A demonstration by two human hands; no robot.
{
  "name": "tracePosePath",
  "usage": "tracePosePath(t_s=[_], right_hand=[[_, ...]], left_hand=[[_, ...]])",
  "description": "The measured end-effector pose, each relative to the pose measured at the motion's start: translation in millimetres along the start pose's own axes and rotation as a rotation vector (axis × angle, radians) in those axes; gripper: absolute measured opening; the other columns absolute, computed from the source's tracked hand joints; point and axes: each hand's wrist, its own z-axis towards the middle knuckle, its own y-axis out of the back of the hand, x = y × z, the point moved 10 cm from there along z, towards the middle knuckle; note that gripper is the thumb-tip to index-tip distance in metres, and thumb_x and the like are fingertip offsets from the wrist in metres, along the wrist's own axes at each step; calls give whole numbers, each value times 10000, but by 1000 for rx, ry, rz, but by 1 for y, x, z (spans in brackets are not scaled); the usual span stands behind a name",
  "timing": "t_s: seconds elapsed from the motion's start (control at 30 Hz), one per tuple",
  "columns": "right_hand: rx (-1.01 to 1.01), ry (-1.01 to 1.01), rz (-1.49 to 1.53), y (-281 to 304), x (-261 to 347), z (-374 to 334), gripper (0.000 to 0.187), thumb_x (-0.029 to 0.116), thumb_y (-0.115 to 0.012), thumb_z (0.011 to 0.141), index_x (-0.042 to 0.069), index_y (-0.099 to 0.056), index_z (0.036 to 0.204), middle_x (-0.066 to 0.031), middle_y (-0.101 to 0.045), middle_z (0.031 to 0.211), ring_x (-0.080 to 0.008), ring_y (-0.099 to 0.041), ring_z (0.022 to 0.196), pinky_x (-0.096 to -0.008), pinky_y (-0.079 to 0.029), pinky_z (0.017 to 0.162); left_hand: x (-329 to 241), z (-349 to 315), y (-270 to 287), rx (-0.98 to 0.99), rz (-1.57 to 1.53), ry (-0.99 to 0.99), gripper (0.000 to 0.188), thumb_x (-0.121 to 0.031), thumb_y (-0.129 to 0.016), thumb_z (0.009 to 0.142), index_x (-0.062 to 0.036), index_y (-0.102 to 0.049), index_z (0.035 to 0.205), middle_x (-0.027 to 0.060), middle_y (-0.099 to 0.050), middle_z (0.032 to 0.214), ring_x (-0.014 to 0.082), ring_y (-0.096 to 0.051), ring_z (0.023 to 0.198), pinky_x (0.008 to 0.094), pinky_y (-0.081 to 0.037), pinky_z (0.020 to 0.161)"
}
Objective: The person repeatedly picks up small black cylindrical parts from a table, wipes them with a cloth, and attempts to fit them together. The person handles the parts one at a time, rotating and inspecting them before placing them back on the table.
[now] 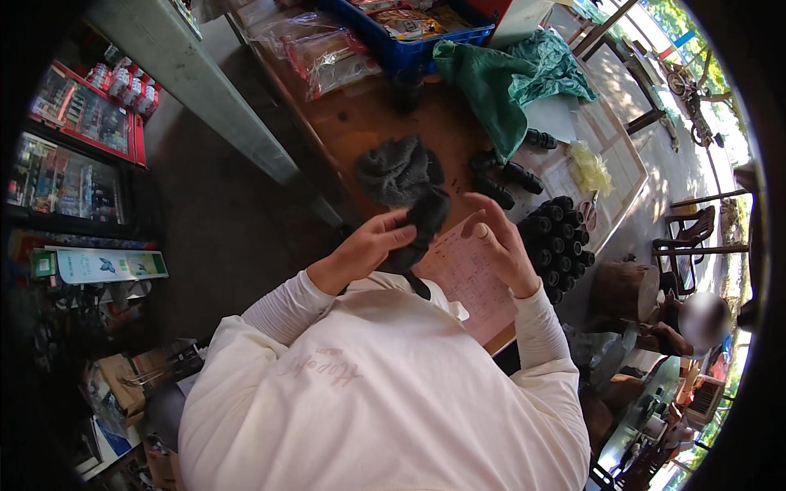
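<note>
In my left hand [367, 247] is a black cylindrical fitting [429, 214], gripped between thumb and fingers just above the table's near edge. Dark material below it blends in, so its lower end is hard to make out. My right hand [501, 245] is a short way to the right, apart from the fitting, its fingers bent but spread and holding nothing. Beyond the fitting lies a crumpled dark grey cloth [395, 170]. A pinkish written sheet [468, 282] lies under and between my hands. Right of my right hand, several black fittings [558, 245] stand packed together.
Several loose black fittings [519, 177] lie farther back, beside a green plastic sack [495, 90]. Scissors [589, 211] and a yellowish crumpled bag [588, 168] are at the right. A blue crate [417, 49] and clear plastic packets [336, 65] occupy the far side. A metal post [221, 98] rises at left.
</note>
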Motion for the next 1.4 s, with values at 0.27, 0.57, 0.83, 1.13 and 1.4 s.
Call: tracePosePath(t_s=[0.27, 0.57, 0.83, 1.13, 1.4], right_hand=[[-84, -128, 905, -65, -12, -6, 416, 218, -655, 945, 56, -471, 1280, -64, -583, 1109, -132, -614, 918, -260, -522, 799], [-36, -174, 588, -42, -34, 0, 352, 244, -650, 947, 23, -558, 1206, -26, -635, 982, -69, -598, 805, -217, -504, 682], [-169, 272, 161, -20, 17, 1, 410, 255, -688, 919, 27, -561, 1234, -51, -618, 1055, -130, -570, 950, -276, -475, 857], [-136, 53, 249, -21, -8, 13, 333, 269, -668, 919, 33, -586, 1140, -20, -631, 888, -72, -552, 805, -219, -443, 699], [-46, 14, 211, -19, -14, 19, 339, 190, -654, 931, 29, -554, 1212, -28, -590, 1082, -124, -557, 999, -278, -450, 907]], left_hand=[[-35, 1, -4, -88, 78, -378, 614, -141, -693, 887, -65, -390, 1416, 124, -434, 1449, 208, -539, 1201, 330, -505, 934], [-81, -20, -46, -187, 1565, -623, 637, -98, -865, 660, -73, -540, 1207, 161, -557, 1268, 268, -609, 1081, 334, -520, 851], [-54, -13, 2, -297, 1028, -196, 396, -182, -806, 738, -6, -616, 1037, 154, -676, 863, 251, -684, 769, 320, -527, 712], [-62, -17, -3, -362, 1116, -313, 417, -196, -806, 744, 1, -618, 1059, 149, -687, 892, 215, -689, 832, 310, -529, 755], [-60, -16, -2, -370, 1114, -303, 406, -163, -796, 756, -9, -609, 1081, 80, -671, 878, 121, -634, 812, 266, -507, 727]])
